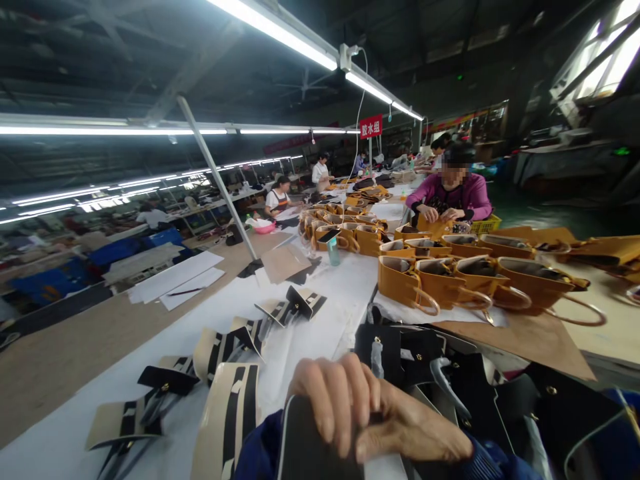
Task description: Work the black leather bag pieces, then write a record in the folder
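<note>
My right hand [345, 407] is closed over the top of a dark, pale-edged bag piece [313, 443], fingers curled across it and thumb below. The blue left sleeve [263, 443] shows beside this piece; my left hand itself is hidden. Close by on the left lies a cream bag panel [220, 427] with black strips. Several similar panels [125, 423] with black flaps stretch up the white table covering [280, 347]. To the right of my hand, black bag pieces [485, 400] with metal studs lie in a heap, some with clear plastic wrap on them.
Rows of tan handbags [395, 280] stand beyond the black pieces. A green bottle [333, 250] stands near them. Cardboard [285, 262] and white sheets [175, 277] lie to the left, by a slanting metal pole [215, 173]. A co-worker in purple [477, 197] handles a tan bag.
</note>
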{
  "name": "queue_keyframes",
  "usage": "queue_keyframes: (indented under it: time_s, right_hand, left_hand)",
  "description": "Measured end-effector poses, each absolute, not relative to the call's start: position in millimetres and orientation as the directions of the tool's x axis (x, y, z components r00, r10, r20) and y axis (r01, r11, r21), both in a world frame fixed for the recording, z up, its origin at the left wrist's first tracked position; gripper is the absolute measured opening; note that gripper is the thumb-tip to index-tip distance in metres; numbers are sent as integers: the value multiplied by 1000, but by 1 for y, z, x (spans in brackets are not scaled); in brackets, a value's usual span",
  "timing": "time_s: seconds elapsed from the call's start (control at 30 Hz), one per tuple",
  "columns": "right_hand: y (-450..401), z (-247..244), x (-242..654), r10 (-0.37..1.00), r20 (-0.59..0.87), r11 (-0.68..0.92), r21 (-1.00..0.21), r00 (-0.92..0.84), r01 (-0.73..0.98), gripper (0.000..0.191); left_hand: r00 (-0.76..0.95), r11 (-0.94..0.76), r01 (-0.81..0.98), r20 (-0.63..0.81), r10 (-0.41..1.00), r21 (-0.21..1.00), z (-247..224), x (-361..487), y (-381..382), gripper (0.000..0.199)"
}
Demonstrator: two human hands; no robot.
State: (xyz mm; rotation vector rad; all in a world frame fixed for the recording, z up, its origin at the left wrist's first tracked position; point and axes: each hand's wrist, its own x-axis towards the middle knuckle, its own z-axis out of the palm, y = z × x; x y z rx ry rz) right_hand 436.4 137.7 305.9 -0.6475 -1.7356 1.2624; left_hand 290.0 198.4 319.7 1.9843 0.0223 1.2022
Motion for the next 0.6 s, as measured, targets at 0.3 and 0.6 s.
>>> queue_keyframes:
  time_s: [0.3, 0.6]
  right_hand:
    - [132, 299, 477, 934, 317, 358, -831, -165, 427, 30]
    - [133, 298, 469, 769, 625, 560, -558, -133, 613, 21]
  left_hand:
    - [618, 3, -339, 220, 755, 941, 345, 207, 167, 67]
    - [407, -430, 432, 254, 877, 793, 348, 200, 169, 38]
